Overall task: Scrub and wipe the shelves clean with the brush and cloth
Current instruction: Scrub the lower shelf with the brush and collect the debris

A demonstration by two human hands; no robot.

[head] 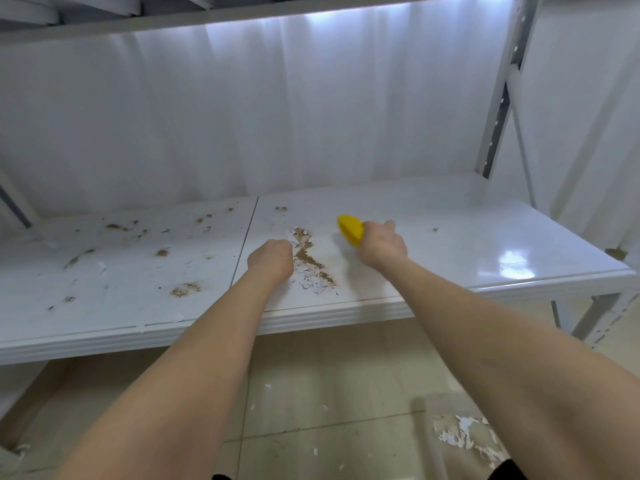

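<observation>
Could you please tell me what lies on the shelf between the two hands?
In the head view, a streak of brown crumbs mixed with white paper scraps lies between the left hand and the right hand, which grips the yellow brush.
</observation>
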